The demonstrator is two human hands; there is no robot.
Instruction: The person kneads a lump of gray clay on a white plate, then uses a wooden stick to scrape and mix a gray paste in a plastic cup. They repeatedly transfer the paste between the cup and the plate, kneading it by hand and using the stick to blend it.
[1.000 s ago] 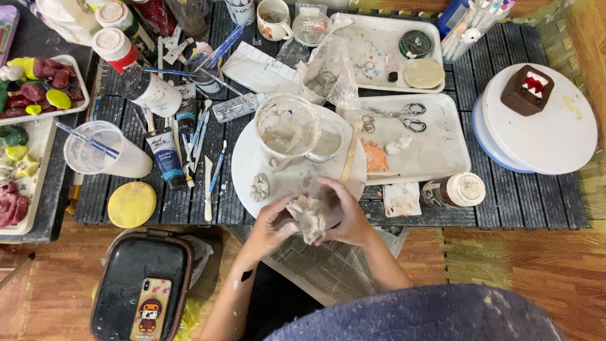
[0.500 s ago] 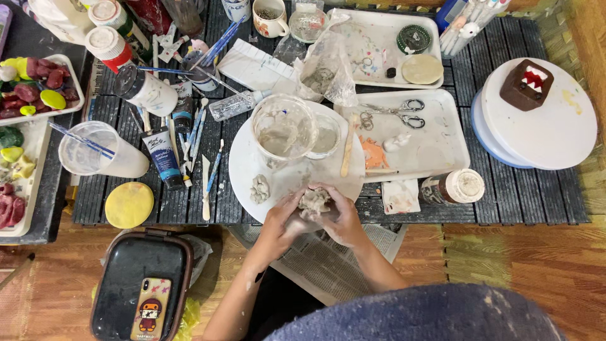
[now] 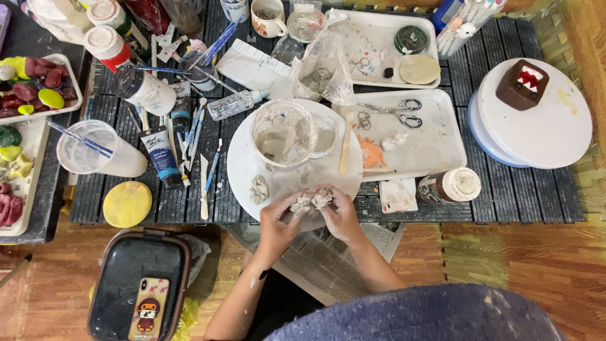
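Both of my hands meet over the near edge of a round white plate (image 3: 243, 161). My left hand (image 3: 281, 218) and my right hand (image 3: 339, 211) squeeze a lump of grey clay (image 3: 311, 200) between their fingers. A smaller piece of grey clay (image 3: 259, 189) lies on the plate to the left. A clear glass bowl (image 3: 283, 134) with cloudy water stands on the plate just beyond my hands. A wooden stick (image 3: 344, 151) lies on the plate's right side.
Low dark slatted table (image 3: 505, 196) crowded with things: white tray with scissors (image 3: 398, 112), paint tube (image 3: 161, 158), brushes, plastic cup (image 3: 101, 151), yellow disc (image 3: 127, 203), lidded jar (image 3: 451, 185), white turntable with brown block (image 3: 522, 84). A black case with a phone (image 3: 139, 284) sits on the floor.
My hands and the clay have shifted slightly toward the plate's near edge while kneading; the lump looks more pulled apart. The view has moved a little.
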